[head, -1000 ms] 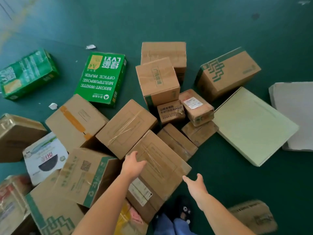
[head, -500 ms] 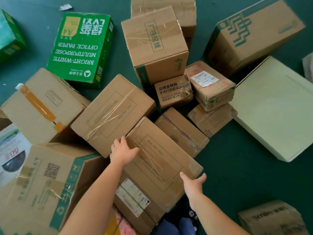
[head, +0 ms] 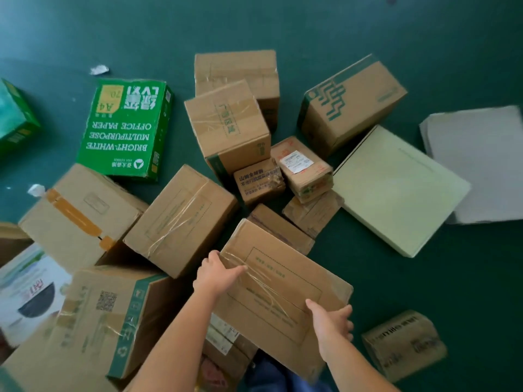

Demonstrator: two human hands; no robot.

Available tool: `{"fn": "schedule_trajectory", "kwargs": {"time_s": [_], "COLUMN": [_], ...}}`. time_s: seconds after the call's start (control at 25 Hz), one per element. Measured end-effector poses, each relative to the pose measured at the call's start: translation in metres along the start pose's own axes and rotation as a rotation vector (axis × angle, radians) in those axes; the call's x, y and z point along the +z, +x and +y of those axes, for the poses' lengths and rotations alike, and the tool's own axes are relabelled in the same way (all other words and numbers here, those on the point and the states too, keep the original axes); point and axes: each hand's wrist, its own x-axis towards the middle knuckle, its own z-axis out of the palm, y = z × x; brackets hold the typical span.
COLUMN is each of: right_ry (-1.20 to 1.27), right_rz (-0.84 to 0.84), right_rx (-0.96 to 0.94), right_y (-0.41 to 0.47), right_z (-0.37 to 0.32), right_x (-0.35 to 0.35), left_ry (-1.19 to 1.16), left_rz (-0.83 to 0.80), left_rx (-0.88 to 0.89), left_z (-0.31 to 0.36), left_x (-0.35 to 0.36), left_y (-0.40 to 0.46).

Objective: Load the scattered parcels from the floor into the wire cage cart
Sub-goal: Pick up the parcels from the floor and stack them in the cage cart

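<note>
Taped brown parcel [head: 283, 281] gripped between left hand [head: 216, 274] and right hand [head: 331, 321], above scattered boxes [head: 181, 219]

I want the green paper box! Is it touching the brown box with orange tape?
Apart. The head view shows green floor between the green office-paper box and the brown orange-taped cardboard box.
</note>
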Motion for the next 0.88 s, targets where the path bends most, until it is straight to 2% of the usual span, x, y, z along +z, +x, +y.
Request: {"fn": "schedule_trajectory", "kwargs": {"time_s": [0.24, 0.44, 0.68, 0.88], "right_ry": [0.026, 0.073, 0.205, 0.277], "right_rz": [0.070, 0.153, 0.248, 0.277], "right_rx": [-0.234, -0.381, -0.453, -0.517], "right_y": [-0.104, -0.194, -0.256, -0.279], "right_z": [-0.021, -0.016, 0.022, 0.083], "right_x": [-0.130, -0.228, -0.320, -0.378], "left_ry": [-0.006, -0.138, -0.163, -0.131], "left_rz": [0.007, -0.060, -0.087, -0.074], "left_rx": [0.152, 0.281, 0.425, 0.504], "left_z": [0.062, 0.094, 0.114, 0.111], "left_x": [-0.065, -0.102, -0.110, -0.089], "left_y": [-0.135, -0.249, -0.353, -0.429]}}
